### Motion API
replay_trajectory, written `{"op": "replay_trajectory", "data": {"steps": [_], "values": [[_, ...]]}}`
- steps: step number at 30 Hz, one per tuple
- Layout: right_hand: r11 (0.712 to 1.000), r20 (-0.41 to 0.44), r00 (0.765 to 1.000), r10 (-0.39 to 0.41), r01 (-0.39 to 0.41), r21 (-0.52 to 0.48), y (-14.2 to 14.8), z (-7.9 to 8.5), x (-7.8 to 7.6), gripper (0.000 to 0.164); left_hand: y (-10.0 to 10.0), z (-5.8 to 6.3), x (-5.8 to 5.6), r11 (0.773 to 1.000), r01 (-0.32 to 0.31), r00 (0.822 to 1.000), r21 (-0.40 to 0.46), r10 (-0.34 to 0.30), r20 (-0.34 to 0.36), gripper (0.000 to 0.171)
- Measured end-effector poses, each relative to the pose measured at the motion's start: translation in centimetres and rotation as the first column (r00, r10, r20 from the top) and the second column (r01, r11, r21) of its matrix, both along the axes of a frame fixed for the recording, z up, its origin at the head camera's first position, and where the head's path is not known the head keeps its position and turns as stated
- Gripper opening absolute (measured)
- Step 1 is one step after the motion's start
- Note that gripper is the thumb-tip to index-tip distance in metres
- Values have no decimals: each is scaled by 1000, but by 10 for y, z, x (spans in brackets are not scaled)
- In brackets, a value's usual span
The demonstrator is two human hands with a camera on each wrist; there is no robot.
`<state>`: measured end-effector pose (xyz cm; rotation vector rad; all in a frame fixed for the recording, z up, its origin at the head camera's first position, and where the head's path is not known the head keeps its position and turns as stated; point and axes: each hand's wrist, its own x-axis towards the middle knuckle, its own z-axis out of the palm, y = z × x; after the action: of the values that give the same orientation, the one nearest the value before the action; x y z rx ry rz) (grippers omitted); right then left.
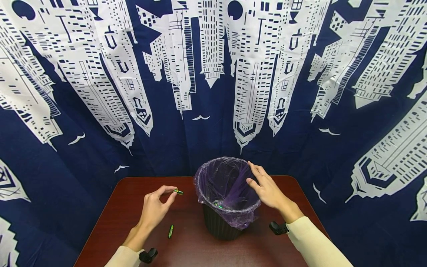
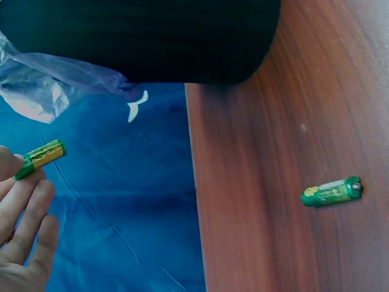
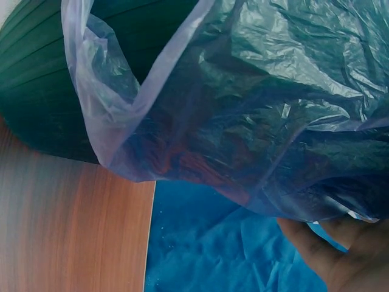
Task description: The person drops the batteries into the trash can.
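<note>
My left hand (image 1: 156,207) pinches a small green and yellow battery (image 1: 178,192) between thumb and fingertips, to the left of the bin and above the table. In the left wrist view the held battery (image 2: 45,157) sticks out past the fingertips. A second green battery (image 1: 171,231) lies on the table near my left wrist. The black trash bin (image 1: 218,224) stands upright, lined with a purple plastic bag (image 1: 208,174) folded over its rim. My right hand (image 1: 268,189) rests at the bin's right rim, fingers extended along the bag. Inside the bin, something small and green (image 1: 218,205) shows.
The bin stands on a dark red wooden table (image 1: 133,193). Behind the table hangs a navy curtain (image 1: 166,144) printed with white buildings. A black camera sits on each wrist.
</note>
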<state>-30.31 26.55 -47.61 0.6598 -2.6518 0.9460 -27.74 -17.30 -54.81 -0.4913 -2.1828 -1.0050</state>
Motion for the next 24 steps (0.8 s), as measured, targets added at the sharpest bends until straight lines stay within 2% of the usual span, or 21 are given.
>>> {"op": "replay_trajectory", "data": {"steps": [10, 17, 24], "values": [[1000, 8, 1000, -2, 2, -9, 0, -1, 1, 71, 11, 18, 1, 999, 19, 999, 33, -18, -41, 27], [1000, 3, 1000, -6, 6, -8, 1, -2, 0, 71, 17, 40, 0, 997, 36, 997, 68, -31, -76, 24], [1000, -1, 1000, -5, 5, -7, 2, -1, 1, 71, 20, 58, 0, 997, 39, 994, 63, -33, -105, 23]]}}
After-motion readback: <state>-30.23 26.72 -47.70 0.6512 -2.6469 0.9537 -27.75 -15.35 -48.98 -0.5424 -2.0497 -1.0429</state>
